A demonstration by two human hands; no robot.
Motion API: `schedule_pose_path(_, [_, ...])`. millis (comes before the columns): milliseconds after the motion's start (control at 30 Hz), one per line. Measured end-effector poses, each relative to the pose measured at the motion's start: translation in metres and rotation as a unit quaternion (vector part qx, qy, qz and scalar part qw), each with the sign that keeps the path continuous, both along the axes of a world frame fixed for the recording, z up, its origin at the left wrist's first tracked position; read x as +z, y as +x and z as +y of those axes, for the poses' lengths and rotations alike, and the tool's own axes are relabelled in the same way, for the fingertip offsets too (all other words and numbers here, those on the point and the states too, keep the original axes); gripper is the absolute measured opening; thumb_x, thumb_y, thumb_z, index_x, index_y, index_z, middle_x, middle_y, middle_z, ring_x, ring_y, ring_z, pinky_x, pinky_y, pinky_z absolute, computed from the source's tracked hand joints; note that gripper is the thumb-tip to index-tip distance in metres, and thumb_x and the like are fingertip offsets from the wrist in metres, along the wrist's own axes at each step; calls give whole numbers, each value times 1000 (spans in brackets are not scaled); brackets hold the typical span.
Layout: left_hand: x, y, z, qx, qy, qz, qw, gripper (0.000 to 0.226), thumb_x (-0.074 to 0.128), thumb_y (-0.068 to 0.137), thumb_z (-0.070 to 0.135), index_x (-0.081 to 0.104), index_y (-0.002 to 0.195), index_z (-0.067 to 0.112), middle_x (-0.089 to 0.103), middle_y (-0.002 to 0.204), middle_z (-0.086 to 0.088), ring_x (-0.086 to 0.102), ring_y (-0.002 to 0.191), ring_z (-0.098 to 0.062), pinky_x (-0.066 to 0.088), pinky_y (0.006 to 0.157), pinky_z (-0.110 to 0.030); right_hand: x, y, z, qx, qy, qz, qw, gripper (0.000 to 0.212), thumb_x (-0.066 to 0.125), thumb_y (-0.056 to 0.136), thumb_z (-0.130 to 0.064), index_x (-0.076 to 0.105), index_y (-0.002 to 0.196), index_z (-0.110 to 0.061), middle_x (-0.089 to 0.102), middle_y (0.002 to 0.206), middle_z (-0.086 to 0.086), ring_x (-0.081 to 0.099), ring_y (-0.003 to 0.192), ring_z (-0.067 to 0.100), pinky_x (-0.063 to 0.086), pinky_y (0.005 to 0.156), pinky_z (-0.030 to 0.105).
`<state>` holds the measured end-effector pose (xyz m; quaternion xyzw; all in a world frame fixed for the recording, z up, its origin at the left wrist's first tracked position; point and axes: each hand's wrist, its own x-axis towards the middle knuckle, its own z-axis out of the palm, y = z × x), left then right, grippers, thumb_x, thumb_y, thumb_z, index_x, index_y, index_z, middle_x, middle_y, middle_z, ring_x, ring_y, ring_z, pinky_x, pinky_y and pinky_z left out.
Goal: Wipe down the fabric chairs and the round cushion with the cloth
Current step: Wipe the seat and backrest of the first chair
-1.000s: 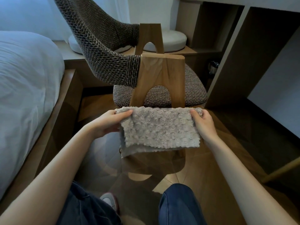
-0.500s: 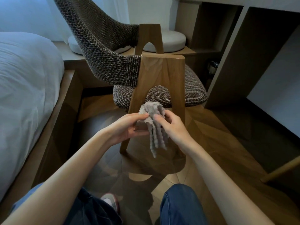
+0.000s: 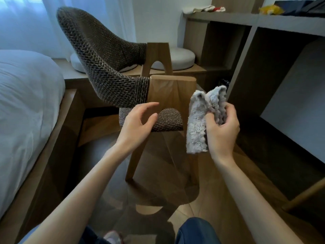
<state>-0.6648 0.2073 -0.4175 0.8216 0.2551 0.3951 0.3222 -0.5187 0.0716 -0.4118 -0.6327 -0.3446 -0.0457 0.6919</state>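
Wooden floor (image 3: 211,205) lies under the fabric chair (image 3: 105,67) at twelve o'clock; right hand (image 3: 222,132) clutches the bunched cloth (image 3: 197,125) at two o'clock, left hand (image 3: 137,124) loose, empty; better flatten it before wiping

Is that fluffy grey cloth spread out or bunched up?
Bunched up: the cloth hangs in gathered folds from the right hand, which grips it; the left hand is off it.

Right hand (image 3: 222,131) grips cloth (image 3: 202,120) beside chair (image 3: 105,67).
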Motion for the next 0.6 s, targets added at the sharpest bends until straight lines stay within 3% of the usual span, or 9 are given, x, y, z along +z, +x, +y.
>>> schedule_pose_path(100, [11, 16, 11, 56, 154, 3, 987, 43, 58, 94, 16, 51, 137, 20, 48, 136, 2, 36, 128, -8, 28, 110, -25, 18, -2, 23, -55, 48, -75, 995, 25, 61, 92, -10, 51, 111, -23, 56, 101, -18, 59, 97, -1, 50, 82, 13])
schedule_pose_path(200, [15, 29, 19, 95, 258, 26, 961, 54, 58, 92, 15, 42, 144, 18, 36, 148, -5, 27, 140, -20, 22, 117, -40, 17, 0, 51, -55, 19, -145, 988, 26, 62, 93, -22, 57, 117, -14, 56, 115, -3, 55, 107, 7, 48, 92, 19])
schedule_pose_path(300, [11, 30, 28, 102, 263, 71, 957, 69, 59, 90, 13, 27, 151, 23, 22, 158, -2, 9, 148, -20, 3, 120, -49, 4, 3, 63, -34, -90, -188, 978, 48, 45, 93, -56, 68, 114, -19, 54, 120, -2, 48, 112, 12, 48, 96, 37])
schedule_pose_path(367, [9, 24, 36, 110, 276, 98, 950, 74, 59, 90, 13, 22, 153, 27, 20, 159, 0, 5, 149, -20, -5, 118, -51, 3, 10, 62, -68, -83, -227, 968, 47, 43, 93, -54, 71, 109, -21, 58, 117, -1, 48, 109, 17, 50, 88, 45])
schedule_pose_path(467, [8, 16, 46, 122, 297, 120, 940, 73, 59, 92, 16, 21, 153, 31, 19, 159, 0, 5, 149, -24, -5, 116, -55, 3, 28, 73, -162, -120, -323, 925, 30, 61, 87, -46, 61, 113, -32, 46, 135, 6, 36, 121, 28, 45, 93, 38])
schedule_pose_path(533, [7, 14, 48, 119, 304, 126, 937, 74, 58, 92, 18, 18, 153, 31, 18, 159, -1, 4, 149, -25, -6, 115, -55, -1, 35, 89, -145, -126, -326, 926, 37, 62, 84, -47, 48, 116, -37, 27, 149, 6, 26, 131, 31, 35, 99, 35])
schedule_pose_path(600, [5, 14, 48, 117, 308, 123, 936, 74, 58, 92, 19, 18, 153, 31, 18, 159, -1, 5, 148, -26, -6, 115, -55, -11, 41, 101, -120, -114, -334, 928, 42, 58, 86, -50, 38, 120, -35, 18, 150, 2, 26, 132, 32, 30, 101, 34])
